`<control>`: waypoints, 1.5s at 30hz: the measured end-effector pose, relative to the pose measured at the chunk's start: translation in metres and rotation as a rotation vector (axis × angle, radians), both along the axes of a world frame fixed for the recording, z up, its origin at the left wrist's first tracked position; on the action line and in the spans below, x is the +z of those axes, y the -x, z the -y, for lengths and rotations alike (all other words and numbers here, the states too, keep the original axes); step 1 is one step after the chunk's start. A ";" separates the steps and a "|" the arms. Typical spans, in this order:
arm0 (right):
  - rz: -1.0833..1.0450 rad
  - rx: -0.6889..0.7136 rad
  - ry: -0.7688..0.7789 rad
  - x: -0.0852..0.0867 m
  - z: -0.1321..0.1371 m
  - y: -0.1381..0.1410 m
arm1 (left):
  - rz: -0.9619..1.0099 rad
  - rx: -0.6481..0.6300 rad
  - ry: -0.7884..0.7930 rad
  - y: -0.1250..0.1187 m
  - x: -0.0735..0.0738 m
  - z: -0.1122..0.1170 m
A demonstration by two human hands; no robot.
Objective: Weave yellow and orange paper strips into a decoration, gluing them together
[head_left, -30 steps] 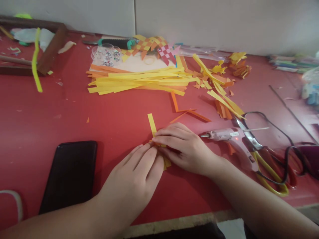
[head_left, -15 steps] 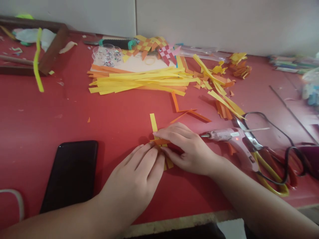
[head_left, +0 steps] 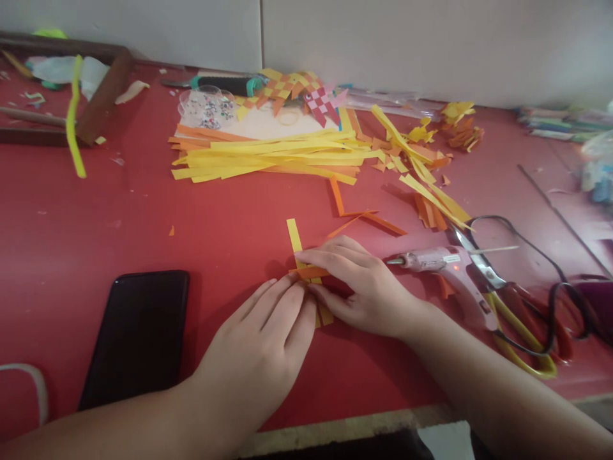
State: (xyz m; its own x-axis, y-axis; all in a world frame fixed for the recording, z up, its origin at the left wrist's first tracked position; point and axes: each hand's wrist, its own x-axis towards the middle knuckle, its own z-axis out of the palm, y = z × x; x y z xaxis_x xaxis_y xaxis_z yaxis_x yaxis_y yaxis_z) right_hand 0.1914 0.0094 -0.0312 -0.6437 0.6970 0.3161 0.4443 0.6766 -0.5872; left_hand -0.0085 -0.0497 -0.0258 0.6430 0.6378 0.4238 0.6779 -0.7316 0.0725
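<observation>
Yellow paper strips (head_left: 294, 235) lie crossed by an orange paper strip (head_left: 308, 273) on the red table, between my two hands. My left hand (head_left: 271, 332) presses its closed fingertips on the orange strip's left end and the strips below it. From the other side, my right hand (head_left: 359, 284) holds the orange strip between its thumb and fingers, touching the yellow strip too. Parts of the strips are hidden under both hands. Just beyond my right hand lie folded orange strips (head_left: 383, 223). A pink glue gun (head_left: 440, 259) rests to its right, its nozzle pointing toward that hand.
Scissors (head_left: 483, 265) and a black cord (head_left: 550, 319) lie around the glue gun. At left is a black phone (head_left: 136, 338). Toward the wall are a pile of yellow strips (head_left: 272, 153), woven paper fish (head_left: 323, 104), a bead container (head_left: 205, 105) and a wooden frame (head_left: 103, 96).
Both hands stay almost in place on the strips. The orange strip's right part shows slightly more between the fingers of my right hand.
</observation>
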 end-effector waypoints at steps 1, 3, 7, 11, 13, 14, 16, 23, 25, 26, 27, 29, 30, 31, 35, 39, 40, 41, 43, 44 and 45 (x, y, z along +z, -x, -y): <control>0.001 0.000 -0.003 0.000 0.000 0.000 | -0.003 -0.002 0.000 0.000 0.000 0.000; 0.005 0.000 -0.006 0.000 0.000 0.000 | -0.002 0.000 -0.008 0.000 0.000 -0.001; 0.004 -0.003 -0.009 0.001 0.000 0.001 | -0.005 0.008 -0.009 -0.001 0.000 0.000; 0.008 -0.021 -0.015 0.000 -0.001 0.001 | -0.005 0.020 -0.009 -0.002 0.000 0.001; 0.009 -0.031 -0.008 0.000 -0.002 0.000 | -0.007 0.015 -0.009 -0.001 0.000 0.001; 0.008 -0.033 -0.005 -0.001 -0.002 0.000 | -0.006 0.013 -0.008 0.000 0.000 0.001; 0.007 -0.031 -0.005 -0.001 -0.002 0.000 | -0.010 0.008 -0.008 0.000 -0.001 0.001; 0.015 -0.020 -0.025 -0.002 -0.003 -0.001 | -0.008 0.007 -0.013 -0.001 -0.001 0.001; 0.016 -0.020 -0.031 -0.001 -0.003 -0.001 | -0.003 0.007 -0.020 -0.001 -0.001 0.001; 0.015 -0.021 -0.034 -0.001 -0.003 -0.001 | -0.003 0.008 -0.019 -0.001 -0.001 0.001; 0.012 -0.020 -0.036 -0.001 -0.003 0.000 | -0.004 0.007 -0.016 -0.001 -0.001 0.001; 0.005 -0.019 -0.036 -0.002 -0.002 0.000 | -0.002 0.006 -0.009 -0.001 -0.001 0.000; 0.002 -0.021 -0.040 -0.002 -0.002 0.000 | 0.000 0.006 -0.007 -0.001 -0.002 0.000; 0.001 -0.026 -0.047 -0.002 -0.001 0.000 | 0.002 0.004 -0.008 -0.001 -0.002 0.000; 0.034 -0.062 -0.060 0.001 0.001 -0.002 | 0.000 -0.006 -0.006 -0.002 0.000 -0.001; 0.075 -0.056 -0.039 0.007 0.002 -0.008 | 0.000 -0.013 -0.011 -0.002 0.001 -0.001; 0.087 -0.045 -0.030 0.009 0.001 -0.010 | -0.001 -0.013 -0.011 -0.002 0.000 -0.001; 0.100 -0.036 -0.021 0.010 0.001 -0.011 | -0.001 -0.014 -0.007 -0.001 0.000 0.000; 0.118 -0.029 -0.009 0.011 0.000 -0.014 | -0.006 -0.018 0.006 0.000 0.000 -0.001; 0.125 -0.030 -0.005 0.011 0.000 -0.014 | -0.008 -0.018 0.009 0.000 0.000 -0.001; 0.133 -0.029 0.002 0.011 -0.001 -0.015 | -0.010 -0.017 0.010 0.000 0.000 -0.001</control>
